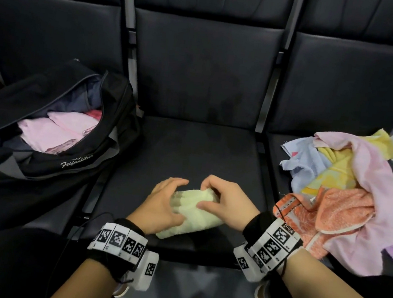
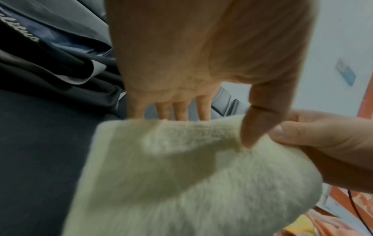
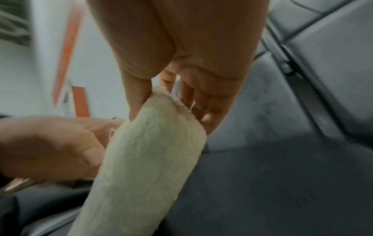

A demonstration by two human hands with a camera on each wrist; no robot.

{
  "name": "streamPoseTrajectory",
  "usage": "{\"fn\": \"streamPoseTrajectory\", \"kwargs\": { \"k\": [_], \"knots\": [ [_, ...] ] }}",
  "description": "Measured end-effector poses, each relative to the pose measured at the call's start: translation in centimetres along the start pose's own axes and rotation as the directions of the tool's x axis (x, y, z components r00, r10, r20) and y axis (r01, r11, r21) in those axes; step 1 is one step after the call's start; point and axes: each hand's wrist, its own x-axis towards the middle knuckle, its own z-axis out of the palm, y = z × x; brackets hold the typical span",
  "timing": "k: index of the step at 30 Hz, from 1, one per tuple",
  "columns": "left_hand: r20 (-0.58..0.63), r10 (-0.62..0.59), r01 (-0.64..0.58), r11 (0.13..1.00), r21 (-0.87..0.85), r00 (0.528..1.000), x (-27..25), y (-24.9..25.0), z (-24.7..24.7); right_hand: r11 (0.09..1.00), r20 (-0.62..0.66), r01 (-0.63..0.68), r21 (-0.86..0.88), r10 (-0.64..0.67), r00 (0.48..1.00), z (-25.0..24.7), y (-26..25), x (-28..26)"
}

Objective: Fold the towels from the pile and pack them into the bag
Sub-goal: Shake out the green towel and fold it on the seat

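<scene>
A pale yellow-green towel (image 1: 189, 213), folded into a thick narrow bundle, lies at the front of the middle black seat (image 1: 190, 148). My left hand (image 1: 173, 198) grips its left side, with the thumb pressed into the cloth (image 2: 181, 183) and the fingers behind its far edge. My right hand (image 1: 207, 197) pinches the towel's far end (image 3: 145, 167) between thumb and fingers. The open black bag (image 1: 82, 165) sits on the left seat with folded pink towels (image 1: 54, 131) inside. The pile of loose towels (image 1: 350, 195) covers the right seat.
Metal armrest bars (image 1: 263, 112) divide the seats. The orange towel (image 1: 328, 212) at the pile's near edge lies close to my right wrist. My dark-clothed knees (image 1: 10, 261) are below the seat's front edge.
</scene>
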Motion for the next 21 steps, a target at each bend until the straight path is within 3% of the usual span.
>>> {"fn": "streamPoseTrajectory", "kwargs": {
  "k": [3, 9, 14, 17, 19, 21],
  "knots": [
    [0.104, 0.045, -0.041, 0.998, -0.039, 0.994, -0.4, 1.3, -0.5, 0.975, 0.09, 0.136, -0.178, -0.122, 0.988, -0.3, -2.6, 0.4],
    [0.075, 0.07, -0.057, 0.985, -0.161, 0.995, -0.8, 2.2, -2.6, 0.936, 0.092, 0.193, -0.294, -0.173, 0.981, -0.9, -6.2, 2.1],
    [-0.113, 0.078, -0.106, 0.957, -0.272, 0.991, -0.3, 1.6, -6.0, 0.988, -0.086, 0.151, -0.026, -0.152, 0.985, -0.6, -8.7, 6.4],
    [-0.242, -0.012, -0.09, 0.91, -0.404, 0.97, -0.3, 0.2, -8.5, 0.983, -0.176, 0.082, 0.164, -0.053, 0.983, 0.3, -9.1, 9.4],
    [-0.294, -0.085, -0.09, 0.841, -0.533, 0.952, -0.6, -1.3, -10.6, 0.962, -0.09, 0.004, 0.274, 0.022, 0.996, 1.7, -9.0, 11.3],
    [-0.325, -0.154, -0.102, 0.753, -0.65, 0.933, -0.9, -3.0, -12.8, 0.943, 0.08, -0.07, 0.327, 0.046, 0.996, 3.7, -9.1, 13.0]
  ]
}}
